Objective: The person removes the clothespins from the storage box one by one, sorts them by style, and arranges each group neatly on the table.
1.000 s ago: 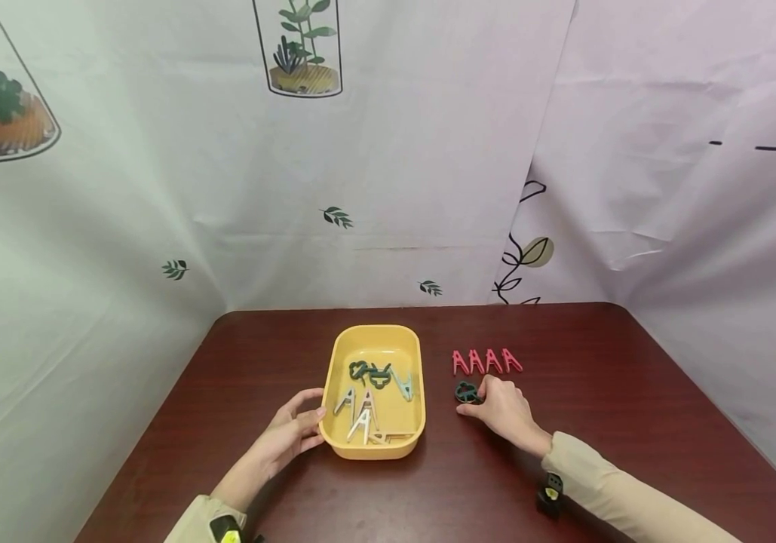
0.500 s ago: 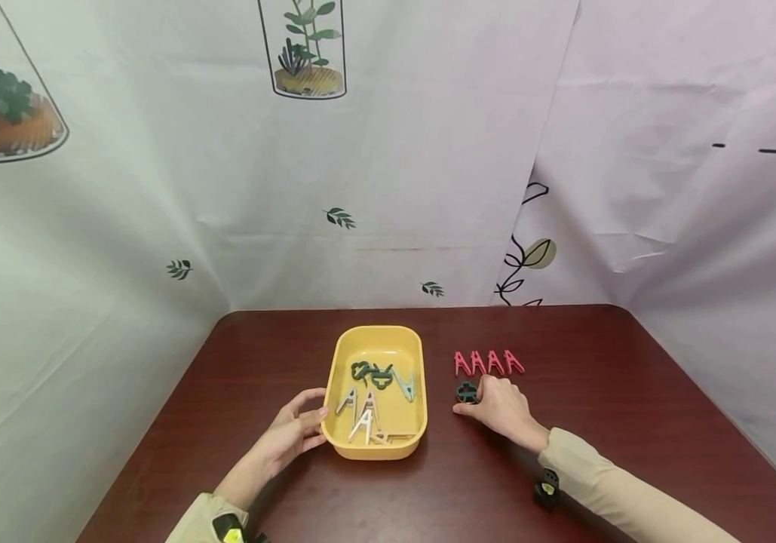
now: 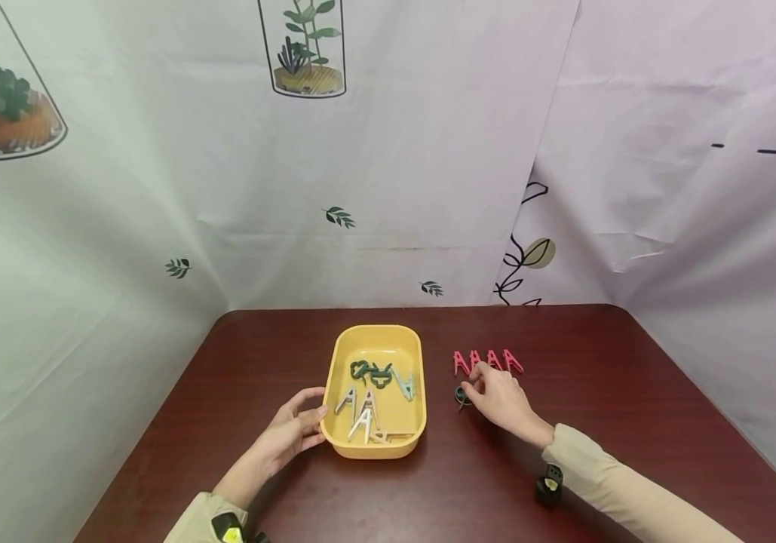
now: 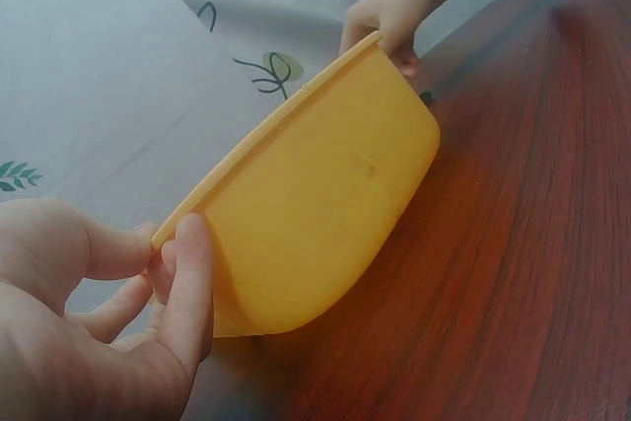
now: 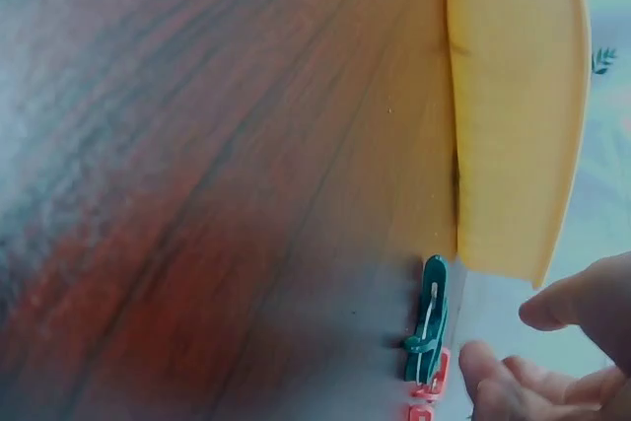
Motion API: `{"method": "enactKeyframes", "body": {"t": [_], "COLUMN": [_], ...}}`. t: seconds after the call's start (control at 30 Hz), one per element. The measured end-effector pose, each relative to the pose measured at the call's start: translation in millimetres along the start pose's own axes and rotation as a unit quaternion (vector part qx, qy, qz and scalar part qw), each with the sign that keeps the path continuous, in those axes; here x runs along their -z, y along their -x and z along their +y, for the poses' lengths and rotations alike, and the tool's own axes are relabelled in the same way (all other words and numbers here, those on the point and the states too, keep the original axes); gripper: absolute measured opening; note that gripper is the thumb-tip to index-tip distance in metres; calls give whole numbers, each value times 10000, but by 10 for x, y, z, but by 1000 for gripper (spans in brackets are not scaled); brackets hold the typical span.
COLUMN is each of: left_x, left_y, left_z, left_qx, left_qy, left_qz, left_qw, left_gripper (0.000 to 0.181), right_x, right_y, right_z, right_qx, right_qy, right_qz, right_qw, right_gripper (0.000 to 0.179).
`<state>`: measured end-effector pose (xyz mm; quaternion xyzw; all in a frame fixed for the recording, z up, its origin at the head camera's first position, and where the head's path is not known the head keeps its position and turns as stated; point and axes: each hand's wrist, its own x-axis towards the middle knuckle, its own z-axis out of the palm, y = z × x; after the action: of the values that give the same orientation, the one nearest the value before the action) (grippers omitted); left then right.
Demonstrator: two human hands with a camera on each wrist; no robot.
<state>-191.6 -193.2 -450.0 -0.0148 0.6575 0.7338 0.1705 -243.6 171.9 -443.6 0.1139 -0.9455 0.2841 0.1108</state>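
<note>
My left hand pinches the left rim of a yellow plastic bin between thumb and fingers. Inside lie two dark green clips with rounded, flower-like outlines and several plain clothespins, among them a light blue one and a white one. To the right of the bin, a dark green clip lies on the table. My right hand hovers beside it, thumb and fingers apart and holding nothing in the right wrist view; from the head it partly hides this clip.
Several red clothespins stand in a row on the dark red-brown table, just beyond my right hand. A pale printed cloth hangs behind the table and along its sides.
My right hand has let go of the dark green clip and its fingers have lifted slightly. The clip now lies turned a little differently. My left hand and the bin have stayed put.
</note>
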Motion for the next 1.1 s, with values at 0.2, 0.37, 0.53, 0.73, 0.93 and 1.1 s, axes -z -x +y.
{"method": "enactKeyframes", "body": {"t": [0.2,0.37,0.53,0.73,0.93,1.1], "left_x": [4,9,6,-3,-1,14], "left_y": [0,-5,6,12,5,-1], "left_z": [-8,-15,2,13,13,-2], "left_qx": [6,-19,-15,17,2,0], "left_qy": [8,22,35,47,103,100], "left_qz": [-7,-22,-57,-41,-89,-108], "left_qw": [10000,10000,10000,10000,9999,9999], "left_gripper": [55,53,55,56,57,55], "right_x": [-38,-44,-43,-81,-105,-154], "right_y": [-13,-48,-90,-163,-203,-255], "right_z": [-37,-73,-107,-129,-214,-300], "right_qx": [545,698,943,1427,1458,1509], "right_qy": [-207,-413,-638,-1378,-1810,-1786], "right_qz": [303,175,171,84,-202,-257], "right_qw": [9978,9966,9934,9801,9724,9719], "right_gripper": [8,7,10,13,24,35]}}
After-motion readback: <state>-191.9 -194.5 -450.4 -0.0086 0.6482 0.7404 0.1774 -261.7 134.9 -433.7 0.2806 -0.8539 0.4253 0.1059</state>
